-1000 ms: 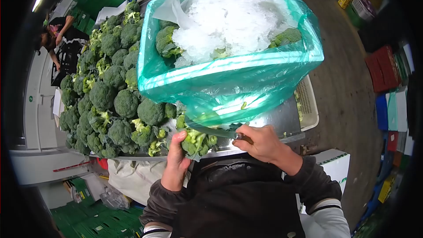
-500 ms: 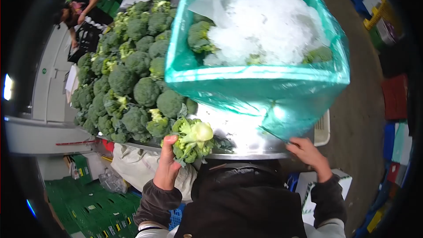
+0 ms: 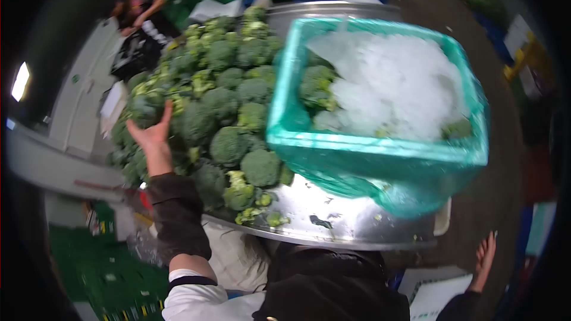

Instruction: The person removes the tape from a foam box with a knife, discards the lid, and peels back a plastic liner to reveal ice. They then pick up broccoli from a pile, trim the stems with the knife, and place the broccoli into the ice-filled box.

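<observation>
Over the left part of the broccoli pile (image 3: 220, 107), my left hand (image 3: 153, 138) has its thumb and fingers spread wide at a broccoli head (image 3: 147, 109), without visibly closing round it. My right hand (image 3: 485, 255) is off the table at the lower right, its fingers curled round the knife, of which only a small bright bit shows. Trimmed florets (image 3: 239, 195) lie at the pile's front edge. Right of the pile stands a crate lined with green plastic (image 3: 380, 150), holding crushed ice (image 3: 398, 86) over broccoli.
Leaf scraps (image 3: 321, 222) lie on the metal table (image 3: 357, 232). A white box (image 3: 434, 297) stands below at the right, green crates (image 3: 113, 273) at the lower left. Another person (image 3: 140, 12) bends over a black crate (image 3: 135, 53) at the upper left.
My left hand has let go of the trimmed broccoli and moved up and left to the pile. My right hand has moved away from the table, down and right. The view has shifted.
</observation>
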Available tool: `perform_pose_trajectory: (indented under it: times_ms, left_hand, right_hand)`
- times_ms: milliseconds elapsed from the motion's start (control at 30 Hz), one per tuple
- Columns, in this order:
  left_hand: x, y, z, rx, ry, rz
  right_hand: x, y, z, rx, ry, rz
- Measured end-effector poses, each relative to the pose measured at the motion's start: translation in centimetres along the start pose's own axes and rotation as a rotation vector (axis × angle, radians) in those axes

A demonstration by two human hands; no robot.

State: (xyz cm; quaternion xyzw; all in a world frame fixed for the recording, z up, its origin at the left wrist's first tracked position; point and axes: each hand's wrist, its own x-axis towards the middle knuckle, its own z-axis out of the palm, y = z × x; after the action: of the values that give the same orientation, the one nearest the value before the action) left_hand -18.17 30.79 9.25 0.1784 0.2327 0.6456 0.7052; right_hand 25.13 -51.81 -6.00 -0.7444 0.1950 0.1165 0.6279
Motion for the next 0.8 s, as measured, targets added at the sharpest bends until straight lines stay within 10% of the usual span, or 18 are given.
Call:
perform_pose_trajectory:
  times_ms: [100, 133, 333, 567, 800]
  left_hand:
    - [0.1, -3.1, 1.4, -0.095, -0.037, -0.195]
    - [-3.7, -6.9, 4.2, 0.327, -0.123, -0.012]
    - [-15.1, -16.2, 9.1, 1.337, -1.328, 0.630]
    - [-10.0, -22.7, 11.5, 1.702, -1.356, 0.398]
    - [-5.4, -31.3, 11.5, 2.386, -1.636, 0.465]
  right_hand:
    - [-5.2, -2.3, 5.8, -0.092, -0.183, -0.025]
    - [-6.5, -2.0, 8.4, -0.159, -0.248, -0.093]
    - [-12.6, -3.8, 21.9, -0.106, -0.940, -0.272]
    - [-11.6, -1.6, 22.8, -0.078, -0.217, -0.475]
    - [-16.0, -0.3, 22.5, -0.451, -0.538, -0.572]
